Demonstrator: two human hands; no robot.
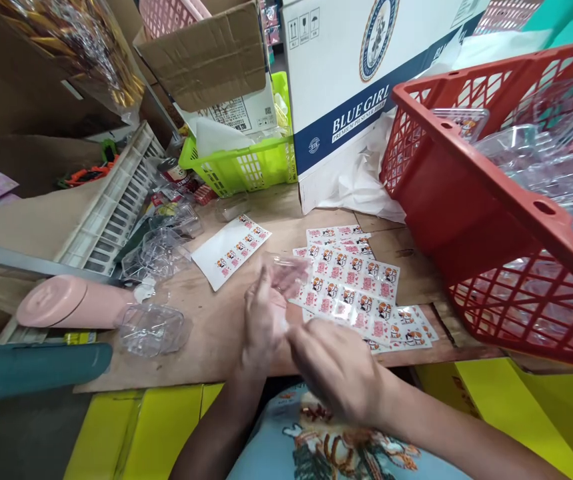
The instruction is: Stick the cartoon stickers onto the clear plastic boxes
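Holding a box (291,273) beside the sticker sheets (349,287)

You have the clear box in your left hand (260,310), fingers closed on it, above the table (211,333) and at the left edge of the sheets. Your right hand (336,363) is just beside, its fingers curled narrow near something small and white by your left palm; blur hides it, so you cannot tell whether they grip it.

The sheets overlap in a loose pile to the right of the box. A half-used sheet (231,252) lies apart on the left, bare white over much of its face. Farther left, a second box (153,330), also clear, sits against a pink bottle (73,301) lying on its side.

At the back, a green basket (246,167) stands next to a carton (351,127) marked Blue Girl. On your right, a tilted red basket (451,193) holds many clear plastic pieces (541,160).
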